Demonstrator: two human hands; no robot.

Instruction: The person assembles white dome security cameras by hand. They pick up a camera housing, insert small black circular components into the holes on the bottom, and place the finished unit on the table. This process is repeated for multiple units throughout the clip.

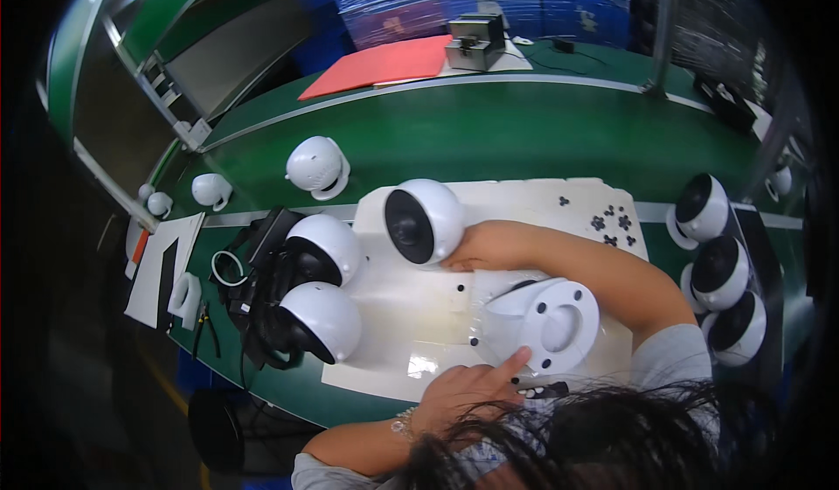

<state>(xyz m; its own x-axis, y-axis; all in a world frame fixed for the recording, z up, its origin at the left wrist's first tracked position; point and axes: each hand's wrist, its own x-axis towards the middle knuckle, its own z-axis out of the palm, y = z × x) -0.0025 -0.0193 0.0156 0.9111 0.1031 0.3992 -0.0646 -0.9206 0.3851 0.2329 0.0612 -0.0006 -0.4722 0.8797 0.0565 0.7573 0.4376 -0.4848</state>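
My right hand reaches across to a white ball-shaped device with a black round front. Its fingers curl at the device's lower right side, partly hidden. Nearer to me, another white device lies tipped over, its round ring-shaped base facing up with black round pads on it. My left hand has its index finger stretched onto the base's lower left edge; the other fingers are loosely bent. A pale mat lies beneath these devices. Black clover-shaped pieces are scattered on its far right part.
Two white ball devices stand left, beside black cables and adapters. Pliers lie farther left. More devices line the right side; others stand behind. A red sheet and metal box sit on the far ledge.
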